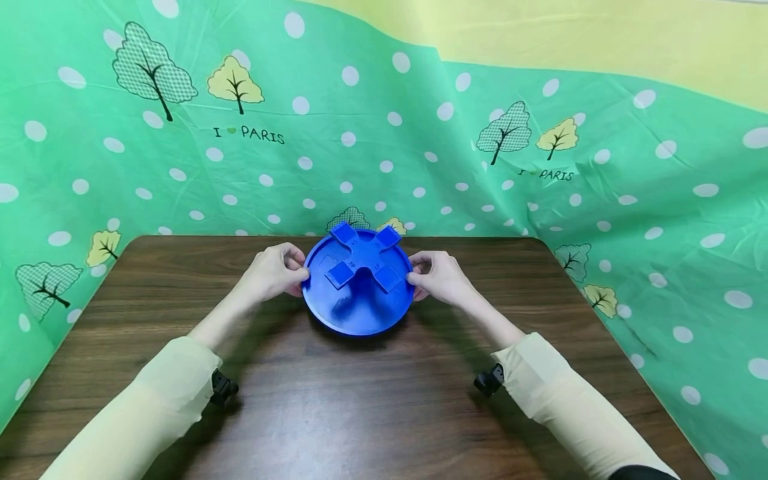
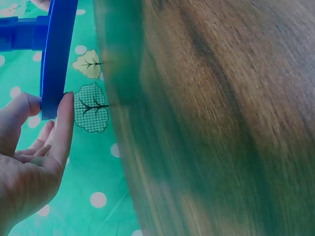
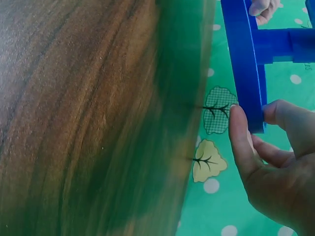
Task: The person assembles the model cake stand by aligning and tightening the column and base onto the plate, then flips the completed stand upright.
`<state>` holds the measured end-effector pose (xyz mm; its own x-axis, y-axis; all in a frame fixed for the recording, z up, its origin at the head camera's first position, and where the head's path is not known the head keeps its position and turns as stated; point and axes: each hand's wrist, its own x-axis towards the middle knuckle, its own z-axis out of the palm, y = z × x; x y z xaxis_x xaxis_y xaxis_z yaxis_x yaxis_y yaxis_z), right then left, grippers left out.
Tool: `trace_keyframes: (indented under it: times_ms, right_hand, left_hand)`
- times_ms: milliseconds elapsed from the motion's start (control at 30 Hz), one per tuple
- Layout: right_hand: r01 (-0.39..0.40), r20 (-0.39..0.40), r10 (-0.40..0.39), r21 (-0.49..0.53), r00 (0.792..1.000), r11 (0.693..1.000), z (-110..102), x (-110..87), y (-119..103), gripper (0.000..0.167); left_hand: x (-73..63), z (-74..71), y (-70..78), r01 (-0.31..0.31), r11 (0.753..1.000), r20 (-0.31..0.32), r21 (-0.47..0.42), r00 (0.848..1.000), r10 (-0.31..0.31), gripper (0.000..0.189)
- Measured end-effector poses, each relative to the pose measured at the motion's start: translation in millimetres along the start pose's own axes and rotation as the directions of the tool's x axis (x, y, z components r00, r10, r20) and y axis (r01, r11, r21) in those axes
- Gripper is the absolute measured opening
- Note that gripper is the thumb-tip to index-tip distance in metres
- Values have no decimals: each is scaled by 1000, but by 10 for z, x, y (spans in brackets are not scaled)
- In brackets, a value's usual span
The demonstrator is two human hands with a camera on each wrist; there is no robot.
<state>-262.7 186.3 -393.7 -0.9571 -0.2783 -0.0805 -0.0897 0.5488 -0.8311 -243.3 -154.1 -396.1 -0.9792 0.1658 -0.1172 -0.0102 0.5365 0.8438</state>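
A round blue plastic disc (image 1: 360, 313) with a raised rim is held level above the far part of the table. From its middle rises a cross-shaped piece (image 1: 364, 252) whose four arms end in flat square pads. My left hand (image 1: 273, 272) pinches the rim on the left, thumb on the upper side and fingers beneath. Opposite it, my right hand (image 1: 443, 277) pinches the right side of the rim the same way. In both wrist views a gap shows between the disc's underside and the tabletop.
The dark wood-grain table (image 1: 354, 420) ends just behind the disc. A green cloth (image 1: 372, 120) with white dots and printed trees hangs at the back and sides. Small black cameras sit at the left cuff (image 1: 223, 388) and right cuff (image 1: 489, 381).
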Motion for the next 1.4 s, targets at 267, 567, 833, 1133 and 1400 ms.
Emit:
trace_keyframes:
  times_ms: [267, 567, 833, 1133, 1400]
  right_hand:
    - [70, -23, -69, 44, 997, 997, -39, -7, -15, 29]
    - [178, -69, -173, 77, 983, 981, -79, -21, -21, 35]
    - [253, -158, -234, 115, 959, 961, -88, -25, -69, 39]
    - [304, -242, -264, 150, 934, 941, -110, -62, -142, 34]
    - [378, -254, -330, 170, 909, 910, -120, -93, -148, 29]
  left_hand:
    - [0, -78, 26, -83, 996, -18, 32, 996, 83, 36]
    - [-56, -163, 53, -131, 991, -23, 15, 991, 131, 39]
    - [-116, -223, 84, -173, 984, -91, 31, 980, 175, 41]
    - [-158, -211, 146, -315, 949, -192, 34, 929, 315, 38]
    - [-204, -226, 171, -427, 899, -245, 93, 866, 436, 34]
